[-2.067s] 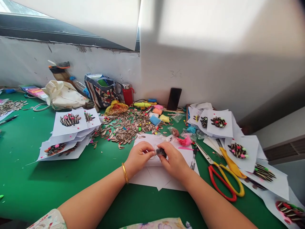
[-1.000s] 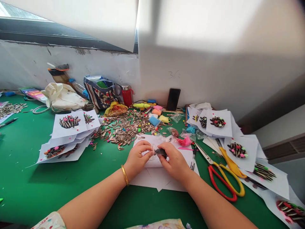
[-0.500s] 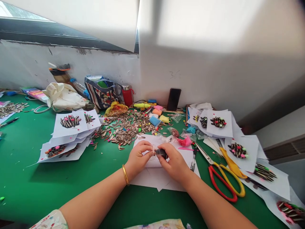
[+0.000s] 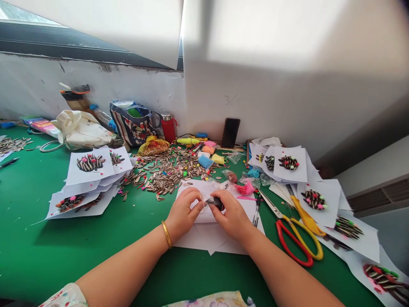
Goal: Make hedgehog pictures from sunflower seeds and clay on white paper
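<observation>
View nudged rightward; hands [image 4: 232, 214] pinch dark lump [image 4: 217, 203] and clear wrapper [image 4: 205, 198], both part-hidden, outlines unclear.

A green table [image 4: 41, 251] spreads over the lower frame, its back edge near a scuffed white wall [image 4: 28, 85] with dark chips along its top. Above, at upper left, a window [image 4: 24, 16] shows bright glass over a dark frame [image 4: 79, 49], partly covered by a slanting white sheet [image 4: 121, 21]. A broad pale panel [image 4: 287, 102] fills the upper right, sunlit on top, shadowed below, with faint pencil marks [image 4: 231, 100]. At the right edge stands pale furniture [image 4: 377, 170] with a brown inset [image 4: 380, 198].
</observation>
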The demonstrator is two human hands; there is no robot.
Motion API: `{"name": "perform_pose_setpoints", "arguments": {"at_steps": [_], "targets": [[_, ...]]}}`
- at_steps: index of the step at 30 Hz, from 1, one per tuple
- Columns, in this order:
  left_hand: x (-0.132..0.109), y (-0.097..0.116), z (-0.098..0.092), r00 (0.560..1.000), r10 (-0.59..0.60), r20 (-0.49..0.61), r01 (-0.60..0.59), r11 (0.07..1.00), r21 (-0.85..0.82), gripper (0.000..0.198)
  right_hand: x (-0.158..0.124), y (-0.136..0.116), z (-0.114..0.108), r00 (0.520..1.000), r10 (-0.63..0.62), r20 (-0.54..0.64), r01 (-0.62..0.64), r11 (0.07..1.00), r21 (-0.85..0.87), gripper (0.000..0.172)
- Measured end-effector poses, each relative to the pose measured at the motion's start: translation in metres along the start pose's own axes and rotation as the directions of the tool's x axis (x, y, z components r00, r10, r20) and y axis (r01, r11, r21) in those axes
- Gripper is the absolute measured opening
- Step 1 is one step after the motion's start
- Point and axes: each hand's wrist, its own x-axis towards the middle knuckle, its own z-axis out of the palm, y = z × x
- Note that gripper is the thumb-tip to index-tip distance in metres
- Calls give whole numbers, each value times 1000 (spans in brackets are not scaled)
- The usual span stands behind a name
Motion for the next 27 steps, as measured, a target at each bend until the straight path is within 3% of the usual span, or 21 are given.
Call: {"name": "perform_pose_setpoints", "arguments": {"at_steps": [8, 14, 21, 27], "targets": [[3, -6, 2, 997, -71, -29, 66, 986, -152, 10, 0, -1, 0, 1000, -9, 20, 9, 1000, 10, 23], [2, -4, 3, 996, -44, -82, 35, 993, -111, 11, 1, -1, -1, 1000, 6, 22, -6, 1000, 0, 21], [4, -1, 3, 998, -48, -29, 47, 998, -52, 23, 0, 1, 1, 1000, 27, 2, -27, 1000, -7, 23], [7, 0, -2, 997, -51, -52, 46, 994, -102, 13, 1, 1, 0, 1000, 20, 12, -20, 999, -25, 21]]}}
